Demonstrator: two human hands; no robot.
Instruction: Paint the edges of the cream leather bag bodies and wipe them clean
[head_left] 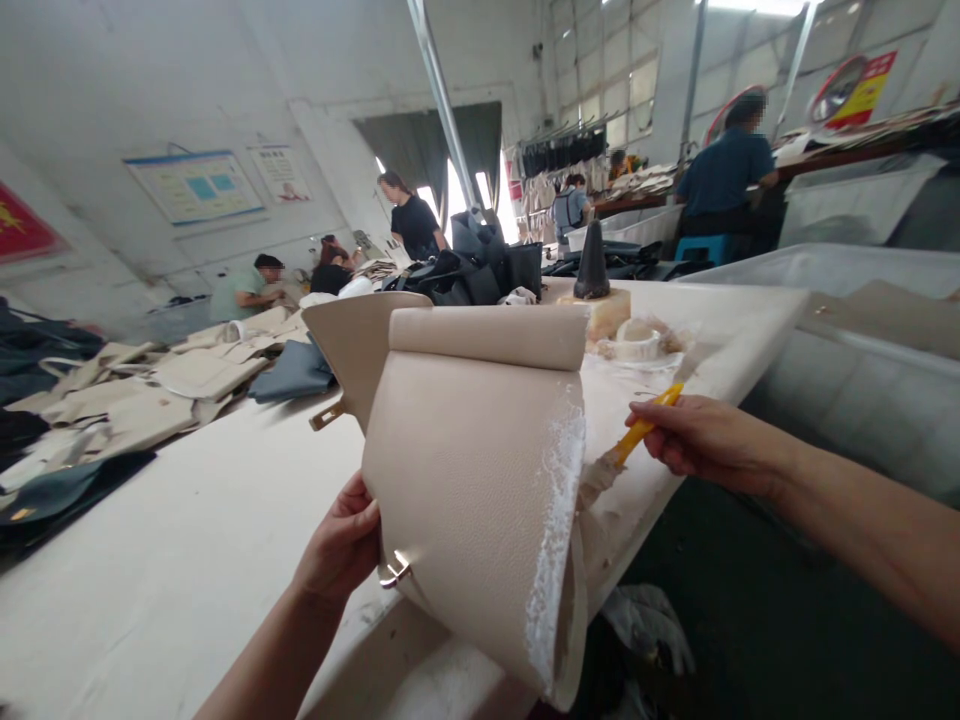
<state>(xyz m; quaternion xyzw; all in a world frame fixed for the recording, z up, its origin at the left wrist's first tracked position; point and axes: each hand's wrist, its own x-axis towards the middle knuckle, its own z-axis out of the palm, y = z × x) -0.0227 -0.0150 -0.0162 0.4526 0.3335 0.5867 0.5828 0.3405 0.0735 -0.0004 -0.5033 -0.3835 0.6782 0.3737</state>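
A beige leather bag piece [465,450] is tilted up over the near edge of the table. My left hand [345,535] grips its left edge, thumb on the front, close to a small metal clasp [394,569]. White glue [556,520] coats a strip along the piece's right edge. In my right hand [697,440] is a glue brush with a yellow handle [646,425]. Its glue-caked bristles are at that right edge, partly behind it; whether they touch cannot be made out. Another metal fitting [328,414] hangs from the flap at the upper left.
On the white table [187,560], a dark cone [592,262] and a glue-smeared white dish [637,343] stand behind the piece. Beige bag parts [180,375] pile up at the left, dark bags [465,265] at the back. Translucent bins [885,340] line the right. Several people work farther off.
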